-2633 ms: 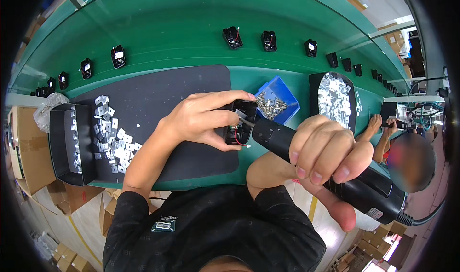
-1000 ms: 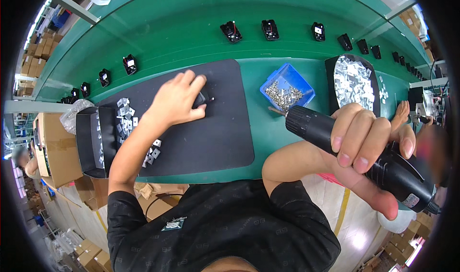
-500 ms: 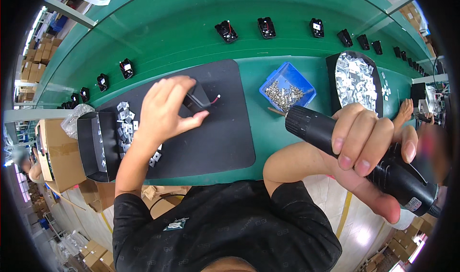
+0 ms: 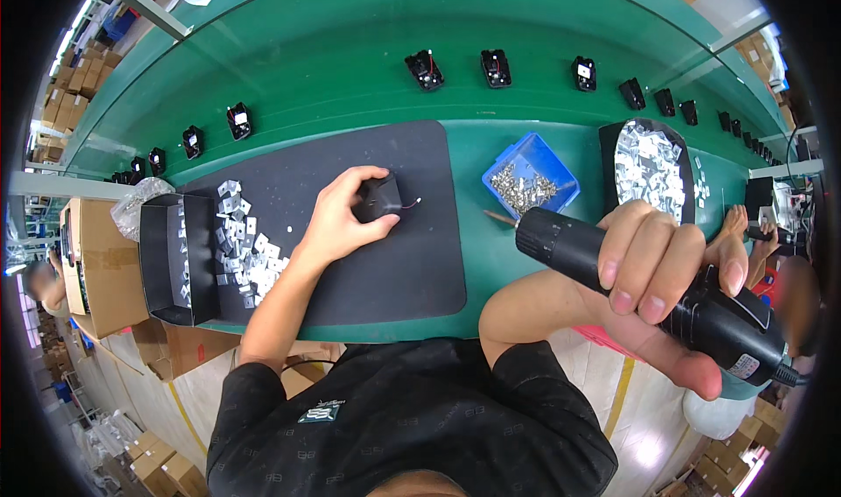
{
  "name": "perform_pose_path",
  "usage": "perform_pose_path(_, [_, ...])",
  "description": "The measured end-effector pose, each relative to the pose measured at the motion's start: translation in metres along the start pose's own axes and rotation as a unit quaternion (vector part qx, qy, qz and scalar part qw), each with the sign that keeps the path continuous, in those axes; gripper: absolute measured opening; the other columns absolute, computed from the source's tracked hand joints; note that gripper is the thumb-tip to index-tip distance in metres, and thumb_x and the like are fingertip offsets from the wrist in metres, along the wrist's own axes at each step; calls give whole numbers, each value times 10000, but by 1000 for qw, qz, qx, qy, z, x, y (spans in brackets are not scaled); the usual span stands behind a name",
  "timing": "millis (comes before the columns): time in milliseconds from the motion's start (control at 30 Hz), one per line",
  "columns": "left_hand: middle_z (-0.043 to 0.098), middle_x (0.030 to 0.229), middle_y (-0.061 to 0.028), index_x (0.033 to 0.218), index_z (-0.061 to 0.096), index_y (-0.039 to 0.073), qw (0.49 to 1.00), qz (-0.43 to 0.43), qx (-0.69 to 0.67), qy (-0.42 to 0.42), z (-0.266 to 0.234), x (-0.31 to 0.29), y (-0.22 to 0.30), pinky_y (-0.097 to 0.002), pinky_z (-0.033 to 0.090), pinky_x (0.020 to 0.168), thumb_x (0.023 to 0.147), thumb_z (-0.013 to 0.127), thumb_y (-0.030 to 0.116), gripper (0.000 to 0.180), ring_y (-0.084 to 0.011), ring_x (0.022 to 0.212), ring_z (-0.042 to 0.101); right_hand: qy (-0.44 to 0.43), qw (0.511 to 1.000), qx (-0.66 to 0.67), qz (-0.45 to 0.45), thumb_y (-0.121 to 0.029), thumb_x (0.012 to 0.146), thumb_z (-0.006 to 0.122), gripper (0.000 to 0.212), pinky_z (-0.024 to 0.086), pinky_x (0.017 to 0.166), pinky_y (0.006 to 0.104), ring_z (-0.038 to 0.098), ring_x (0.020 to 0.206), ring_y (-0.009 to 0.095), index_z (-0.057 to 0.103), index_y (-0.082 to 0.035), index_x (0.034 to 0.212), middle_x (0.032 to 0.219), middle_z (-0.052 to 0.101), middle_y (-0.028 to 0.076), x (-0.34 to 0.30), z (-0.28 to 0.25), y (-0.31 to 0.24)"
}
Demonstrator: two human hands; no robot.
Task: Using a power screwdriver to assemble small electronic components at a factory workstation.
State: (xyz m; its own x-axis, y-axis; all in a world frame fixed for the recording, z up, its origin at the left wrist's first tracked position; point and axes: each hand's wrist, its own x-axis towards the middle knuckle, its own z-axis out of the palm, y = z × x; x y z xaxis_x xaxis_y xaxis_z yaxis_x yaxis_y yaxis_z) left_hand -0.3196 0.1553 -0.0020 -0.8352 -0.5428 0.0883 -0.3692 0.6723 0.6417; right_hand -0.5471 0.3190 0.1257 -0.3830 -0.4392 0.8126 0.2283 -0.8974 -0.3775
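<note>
On the black mat point(image 4: 394, 278), my left hand point(image 4: 337, 221) is closed round a small black plastic housing point(image 4: 382, 197). A short dark red wire with a white plug sticks out of the housing on its right. My right hand point(image 4: 657, 265) grips a black electric screwdriver point(image 4: 561, 243), held up over the bench's right part. Its bit points left, in front of a blue bin point(image 4: 563, 195) of small metal screws point(image 4: 523, 189). Several small silver metal plates point(image 4: 254, 256) lie loose on the mat's left side, near my left forearm.
A black tray point(image 4: 681, 147) heaped with silver plates stands right of the blue bin. Black housings point(image 4: 496, 68) line the green surface point(image 4: 350, 85) at the back. At left are a black box point(image 4: 158, 260) and a cardboard carton point(image 4: 109, 269). A co-worker's hands point(image 4: 740, 221) show far right.
My left hand has moved right and slightly down with the black housing, which is now turned differently. The screwdriver stays in my right hand almost unmoved. The view has shifted slightly.
</note>
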Motion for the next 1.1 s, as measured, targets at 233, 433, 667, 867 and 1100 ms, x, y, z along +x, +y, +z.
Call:
perform_pose_path(233, [446, 1185, -190, 1204, 435, -22, 661, 59, -745, 69, 7, 6, 52, -479, 436, 938, 664, 660, 450, 751, -352, 1080, 540, 65, 988, 135, -39, -367, 718, 754, 492, 513, 540, 246, 589, 519, 104, 531, -77, 1046, 646, 581, 17, -3, 11, 3])
perform_pose_path(433, [452, 1211, -223, 1193, 444, -36, 670, 110, -731, 64, 21, 11, 60, -476, 451, 930, 685, 661, 477, 754, -371, 1059, 561, 58, 992, 114, -18, -406, 724, 748, 474, 502, 537, 248, 567, 510, 104, 524, -95, 1003, 648, 573, 8, -1, 22, 15])
perform_pose_path(667, [454, 1215, -231, 1196, 454, -35, 679, 122, -721, 60, 24, 15, 66, -486, 447, 935, 688, 672, 504, 772, -379, 1069, 557, 7, 997, 76, -14, -517, 737, 715, 549, 501, 553, 243, 564, 534, 96, 484, -113, 1027, 685, 574, 1, 0, 15, 21])
perform_pose_path(867, [452, 1207, -204, 1288, 384, -55, 646, 78, -755, 79, 20, 7, 60, -479, 439, 950, 681, 659, 444, 833, -354, 1129, 525, 26, 998, 65, 6, -510, 744, 710, 561, 490, 559, 251, 563, 535, 104, 494, -133, 1099, 691, 576, 3, 0, 16, 13])
perform_pose_path(1100, [537, 1150, -142, 1199, 481, -68, 857, -63, -472, 196, 21, -49, -15, -393, 428, 953, 748, 623, 514, 750, -254, 1084, 542, 53, 996, 60, 30, -583, 785, 615, 575, 421, 580, 269, 548, 565, 102, 536, -145, 1148, 705, 553, -4, -1, 3, 4])
